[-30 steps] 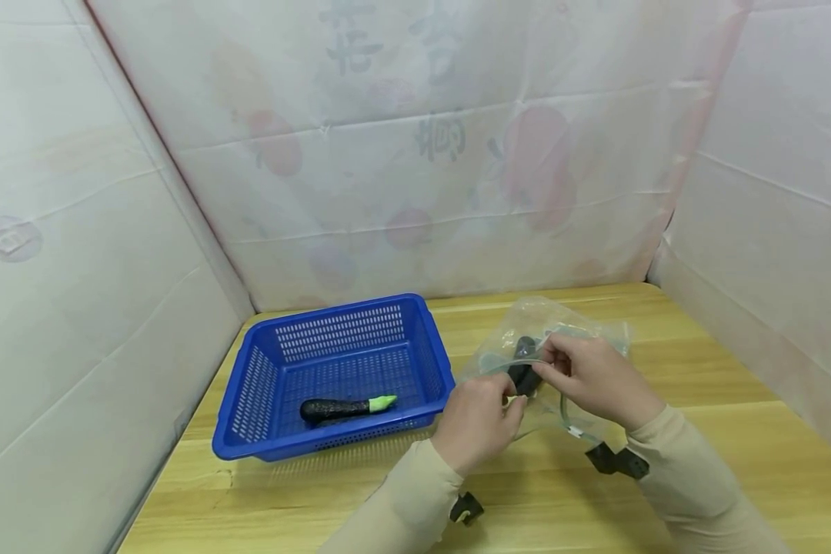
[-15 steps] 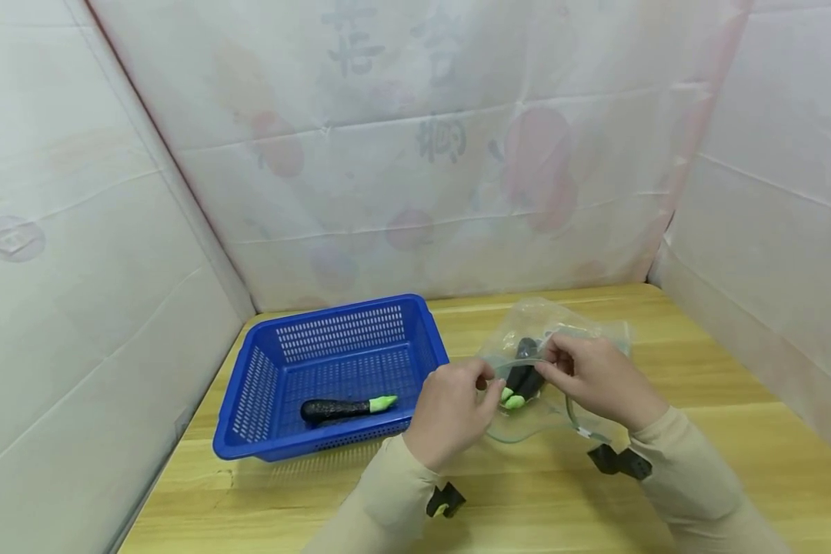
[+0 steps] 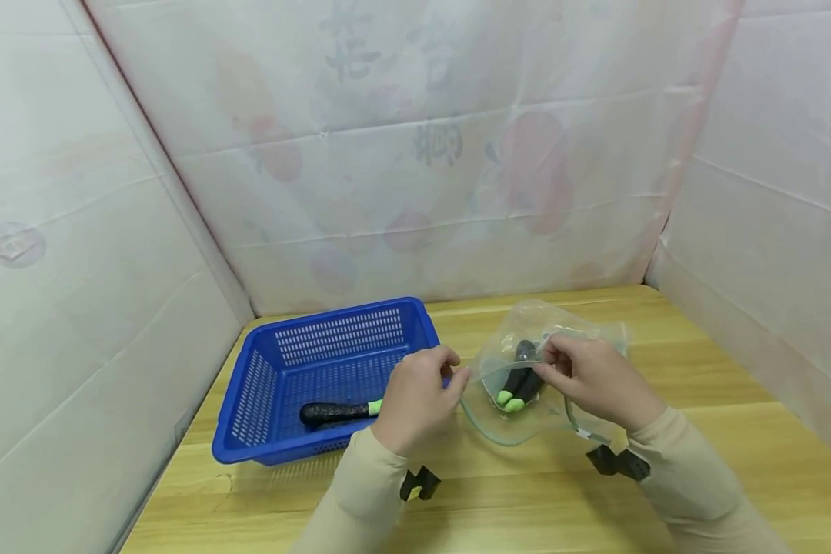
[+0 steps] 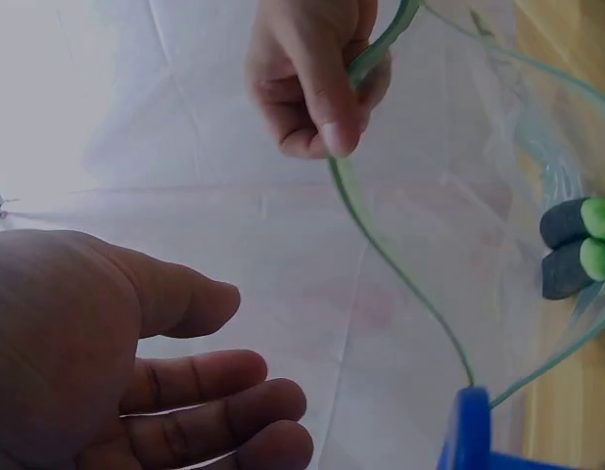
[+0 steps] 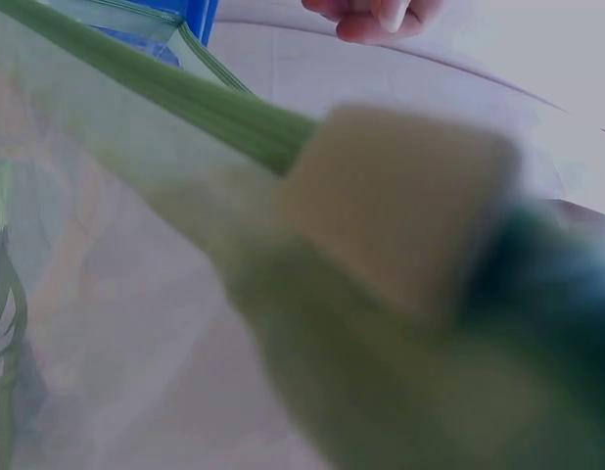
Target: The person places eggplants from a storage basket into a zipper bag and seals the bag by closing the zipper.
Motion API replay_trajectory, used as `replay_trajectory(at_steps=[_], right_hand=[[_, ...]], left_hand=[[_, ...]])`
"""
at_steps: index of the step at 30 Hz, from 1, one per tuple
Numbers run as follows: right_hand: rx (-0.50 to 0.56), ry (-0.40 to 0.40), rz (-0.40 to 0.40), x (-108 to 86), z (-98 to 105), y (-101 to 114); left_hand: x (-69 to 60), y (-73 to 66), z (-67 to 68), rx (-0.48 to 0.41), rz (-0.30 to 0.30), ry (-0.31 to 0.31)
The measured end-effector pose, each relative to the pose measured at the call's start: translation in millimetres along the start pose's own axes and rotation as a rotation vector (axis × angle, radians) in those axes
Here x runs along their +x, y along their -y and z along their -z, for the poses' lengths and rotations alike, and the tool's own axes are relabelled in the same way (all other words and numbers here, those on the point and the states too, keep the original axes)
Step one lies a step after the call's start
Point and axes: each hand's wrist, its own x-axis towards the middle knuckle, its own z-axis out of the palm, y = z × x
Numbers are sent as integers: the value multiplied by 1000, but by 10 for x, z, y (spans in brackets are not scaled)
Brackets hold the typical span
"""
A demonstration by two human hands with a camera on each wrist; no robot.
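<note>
A clear zip bag (image 3: 526, 427) lies on the right of the table with its mouth wide apart; two black eggplants with green ends (image 3: 515, 383) are inside. My right hand (image 3: 599, 381) pinches the bag's rim, seen also in the left wrist view, where the hand (image 4: 317, 73) grips the green edge. My left hand (image 3: 418, 396) is over the basket's right side, fingers relaxed and holding nothing; in the left wrist view the hand (image 4: 156, 362) has its fingers apart. Another black eggplant (image 3: 332, 413) lies in the blue basket (image 3: 249, 450), its green end partly behind my left hand.
The basket stands on the left of the wooden table (image 3: 512, 508), its right side near the bag. White printed cloth (image 3: 415, 177) hangs behind the table and at both sides. Black mounts (image 3: 421, 483) are at both wrists.
My left hand has let go of the bag's rim and moved left to the basket. The bag's mouth has spread, showing the eggplants' green ends. My right hand keeps its place.
</note>
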Motion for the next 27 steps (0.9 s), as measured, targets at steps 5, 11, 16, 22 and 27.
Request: replay_trajectory(at_steps=[5,11,16,22,27], right_hand=[[-3,-3,0,7,8,10],[-6,-7,1,10,7,10],[-8,-4,-1,17,-5,7],[-7,8,-12,26,-32,14],[-2,9,-16,34,-33,21]], left_hand=[[5,66,117,13,45,15],[12,190,218,24,92,14],[10,272,297,43,127,13],[7,333,400,39,169,17],[3,402,458,58,183,35]])
